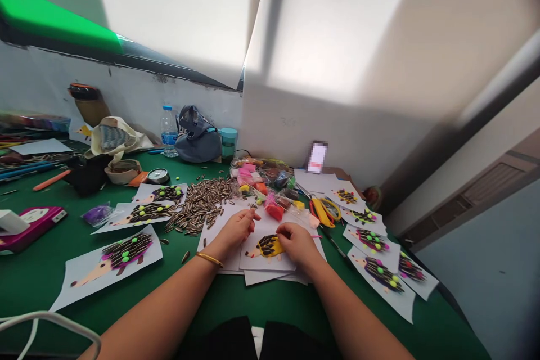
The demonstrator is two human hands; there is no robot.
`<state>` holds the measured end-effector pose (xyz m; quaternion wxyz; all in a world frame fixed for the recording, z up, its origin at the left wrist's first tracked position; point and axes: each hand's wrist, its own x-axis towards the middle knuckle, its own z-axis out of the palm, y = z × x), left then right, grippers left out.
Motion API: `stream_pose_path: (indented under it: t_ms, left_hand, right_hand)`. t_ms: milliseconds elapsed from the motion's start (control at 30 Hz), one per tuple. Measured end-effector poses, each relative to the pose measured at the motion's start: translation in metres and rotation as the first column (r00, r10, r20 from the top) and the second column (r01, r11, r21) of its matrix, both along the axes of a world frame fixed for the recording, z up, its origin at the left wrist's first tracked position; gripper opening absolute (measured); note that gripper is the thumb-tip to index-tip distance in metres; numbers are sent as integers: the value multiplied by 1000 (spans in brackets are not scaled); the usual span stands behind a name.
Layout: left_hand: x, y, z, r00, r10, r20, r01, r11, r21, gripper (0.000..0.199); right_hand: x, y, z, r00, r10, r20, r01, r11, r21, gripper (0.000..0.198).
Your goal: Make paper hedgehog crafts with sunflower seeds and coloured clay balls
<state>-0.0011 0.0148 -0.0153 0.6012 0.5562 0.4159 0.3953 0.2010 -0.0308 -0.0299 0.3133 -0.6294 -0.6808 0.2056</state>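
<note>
A small hedgehog picture lies in front of me on white paper; dark striped sunflower seeds stand in rows on its yellow clay body. At the body's right side, my right hand has its thumb and forefinger pinched together, and what they hold is hidden. My left hand is held above the sheet's upper left, fingers curled in; I cannot make out anything inside them. A large heap of sunflower seeds spreads to the left of that hand. Bags of coloured clay sit just beyond both hands.
Finished-looking hedgehog pictures line the right side, and another lies at left. Yellow-handled scissors rest near the clay. Behind are a water bottle, a grey-blue bag and a propped phone. A white cable crosses the near left corner.
</note>
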Motion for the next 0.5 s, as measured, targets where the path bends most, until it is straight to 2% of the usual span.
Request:
stream_pose_path:
  t_ms: [167, 333, 500]
  left_hand:
    - [0, 0, 0, 1000, -6, 5, 6, 1000, 3, 52]
    - [0, 1, -2, 1000, -10, 0, 10, 1000, -5, 52]
    - [1, 1, -2, 1000, -12, -7, 12, 1000, -3, 52]
  right_hand:
    - [0, 0, -2, 1000, 4, 22, -5, 1000, 20, 20]
    - [-2, 1, -1, 993, 3, 114, -7, 999, 38, 20]
    - [-5, 2, 2, 983, -7, 184, 8, 1000, -3, 20]
